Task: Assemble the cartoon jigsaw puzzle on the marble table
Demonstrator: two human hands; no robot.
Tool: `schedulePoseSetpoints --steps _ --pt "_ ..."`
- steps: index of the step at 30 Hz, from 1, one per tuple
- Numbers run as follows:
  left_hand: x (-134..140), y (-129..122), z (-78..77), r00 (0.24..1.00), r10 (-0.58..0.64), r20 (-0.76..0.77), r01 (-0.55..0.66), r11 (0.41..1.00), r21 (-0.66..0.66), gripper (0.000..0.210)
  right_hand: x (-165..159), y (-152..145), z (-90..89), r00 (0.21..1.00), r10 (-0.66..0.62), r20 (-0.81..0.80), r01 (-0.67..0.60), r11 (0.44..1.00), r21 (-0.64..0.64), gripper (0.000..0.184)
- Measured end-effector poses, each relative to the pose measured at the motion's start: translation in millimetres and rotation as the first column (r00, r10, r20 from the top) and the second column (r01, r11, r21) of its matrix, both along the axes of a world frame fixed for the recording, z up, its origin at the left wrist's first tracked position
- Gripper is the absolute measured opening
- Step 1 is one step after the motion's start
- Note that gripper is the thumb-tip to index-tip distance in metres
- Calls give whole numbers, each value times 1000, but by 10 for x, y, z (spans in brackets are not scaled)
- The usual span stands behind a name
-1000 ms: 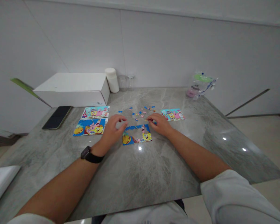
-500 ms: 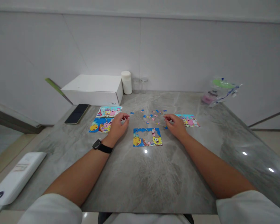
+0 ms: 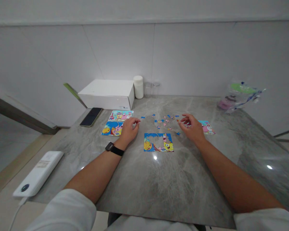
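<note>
A partly filled jigsaw puzzle (image 3: pixel 147 146) lies in front of me, its printed border around a bare grey gap, with some pieces set along the right and bottom. Several loose puzzle pieces (image 3: pixel 162 121) are scattered just beyond it. My right hand (image 3: pixel 192 128) is at the right edge of the scatter, thumb and finger closed on a small yellowish puzzle piece (image 3: pixel 177 120); its exact shape is unclear. My left hand (image 3: pixel 130 130) rests left of the puzzle, fingers loosely curled, thumb apart from them, nothing visible in it. It partly covers a blue picture card (image 3: pixel 107 129).
Another picture card (image 3: pixel 118 115) lies behind the blue one, and one (image 3: pixel 208 127) lies beyond my right hand. Around the edges are a phone (image 3: pixel 91 116), a white box (image 3: pixel 106 93), a white bottle (image 3: pixel 138 87), clear jars (image 3: pixel 155 89), a plastic bag (image 3: pixel 240 96) and a power bank (image 3: pixel 39 173).
The whole view has swung, so the scene sits further right. My right hand has shifted slightly right, away from the puzzle, uncovering a blue piece. My left hand has stayed nearly still.
</note>
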State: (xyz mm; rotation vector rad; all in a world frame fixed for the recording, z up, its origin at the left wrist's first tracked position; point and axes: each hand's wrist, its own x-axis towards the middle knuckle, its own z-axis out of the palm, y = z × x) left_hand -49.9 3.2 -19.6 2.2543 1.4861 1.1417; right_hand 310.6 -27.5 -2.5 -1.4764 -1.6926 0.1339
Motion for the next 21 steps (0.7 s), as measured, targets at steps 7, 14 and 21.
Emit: schedulePoseSetpoints --steps 7,14,21 --pt "10 3 -19 1000 6 6 -6 1000 3 14 208 51 724 993 -120 9 116 974 196 44" --pt "11 19 -45 1000 -5 16 4 1000 10 14 406 391 1102 972 -44 233 48 999 -9 32" --pt "17 28 -43 999 -19 30 20 1000 -19 12 453 658 1254 937 82 339 -12 979 -204 26"
